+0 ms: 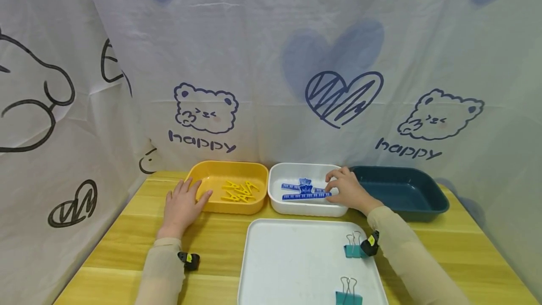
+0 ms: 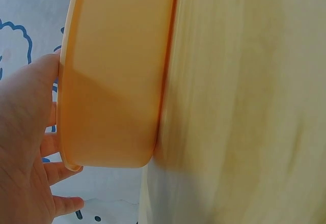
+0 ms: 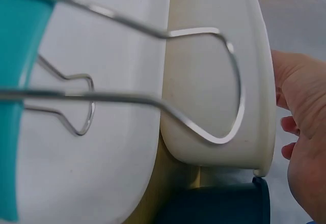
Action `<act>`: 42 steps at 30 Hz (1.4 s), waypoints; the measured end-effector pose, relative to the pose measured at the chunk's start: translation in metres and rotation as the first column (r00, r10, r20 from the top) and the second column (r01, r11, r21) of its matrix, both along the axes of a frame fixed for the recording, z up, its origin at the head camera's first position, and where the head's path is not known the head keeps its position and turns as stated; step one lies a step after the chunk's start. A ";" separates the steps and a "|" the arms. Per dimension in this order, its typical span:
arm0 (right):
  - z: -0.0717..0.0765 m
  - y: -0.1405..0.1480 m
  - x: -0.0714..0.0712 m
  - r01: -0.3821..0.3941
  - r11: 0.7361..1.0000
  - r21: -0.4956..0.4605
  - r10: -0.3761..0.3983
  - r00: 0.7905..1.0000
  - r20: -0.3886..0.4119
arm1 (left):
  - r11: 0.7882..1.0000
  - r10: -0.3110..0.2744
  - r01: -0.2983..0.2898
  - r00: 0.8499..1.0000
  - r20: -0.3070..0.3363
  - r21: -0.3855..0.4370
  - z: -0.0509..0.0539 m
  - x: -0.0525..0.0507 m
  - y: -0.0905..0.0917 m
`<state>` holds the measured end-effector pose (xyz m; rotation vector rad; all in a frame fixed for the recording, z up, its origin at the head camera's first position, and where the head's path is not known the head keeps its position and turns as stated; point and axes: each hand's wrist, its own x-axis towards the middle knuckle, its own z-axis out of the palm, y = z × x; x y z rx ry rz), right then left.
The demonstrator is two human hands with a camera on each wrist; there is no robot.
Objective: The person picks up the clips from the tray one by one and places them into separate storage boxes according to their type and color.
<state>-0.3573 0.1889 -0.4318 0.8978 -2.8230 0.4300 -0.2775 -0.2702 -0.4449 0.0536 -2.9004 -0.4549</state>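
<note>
My left hand [image 1: 182, 204] rests at the left rim of the yellow bin [image 1: 203, 168], its fingers loosely spread along the edge. Small yellow clothespins [image 1: 241, 192] lie inside that bin. My right hand [image 1: 349, 189] reaches over the right side of the white bin [image 1: 279, 206], fingers bent and thumb apart from them. Its fingertips are beside the right ends of the long blue clips [image 1: 305, 196], which bear a piano-key pattern and lie in the white bin. In the right wrist view the bin wall [image 3: 214, 132] hides the fingertips.
A dark blue bin [image 1: 423, 192] stands right of the white one. In front, a white tray [image 1: 292, 258] holds teal binder clips [image 1: 349, 298] along its right side, one close under the right wrist. A patterned cloth [image 1: 267, 60] hangs behind the wooden table [image 1: 114, 253].
</note>
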 end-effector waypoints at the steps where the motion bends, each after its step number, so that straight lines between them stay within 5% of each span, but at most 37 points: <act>1: 0.000 0.000 0.000 0.005 1.000 0.008 -0.005 1.000 0.014 | 1.000 -0.001 0.001 1.000 0.000 0.001 0.000 0.000 0.000; 9: -0.003 -0.001 -0.005 0.040 0.998 0.056 -0.045 0.995 0.090 | 1.000 -0.001 0.001 1.000 0.002 -0.013 0.000 -0.003 0.000; 25: -0.006 -0.007 -0.013 0.005 0.982 0.189 -0.015 0.999 0.052 | 1.000 -0.005 0.005 1.000 0.003 -0.018 0.002 -0.001 0.002; 42: -0.009 -0.007 -0.017 0.038 0.982 0.184 -0.065 0.988 0.143 | 0.999 -0.004 0.006 0.998 0.058 -0.038 0.012 0.001 0.005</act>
